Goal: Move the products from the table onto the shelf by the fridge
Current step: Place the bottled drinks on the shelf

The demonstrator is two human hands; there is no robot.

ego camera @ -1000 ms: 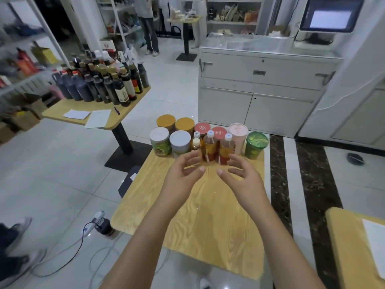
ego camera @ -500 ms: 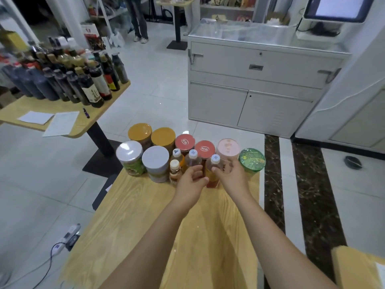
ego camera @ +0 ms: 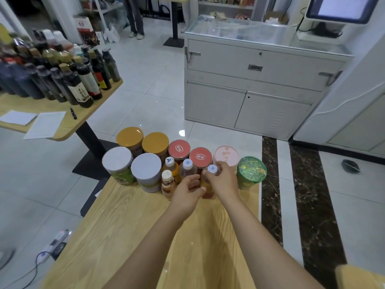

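Products stand in a cluster at the far end of the wooden table: two orange-lidded cans, two white-lidded cans, two red-lidded jars, a pink-lidded cup, a green-lidded cup and several small white-capped drink bottles. My left hand curls round one bottle. My right hand grips the neighbouring bottle just below its cap. A smaller bottle stands to the left of my left hand.
A second wooden table at the left carries several dark sauce bottles and papers. A grey cabinet stands beyond the products. A power strip and cable lie on the floor at the left. A person's legs show far back.
Both hands have reached forward from above the table's middle and closed round two drink bottles. The camera has moved closer to the products.
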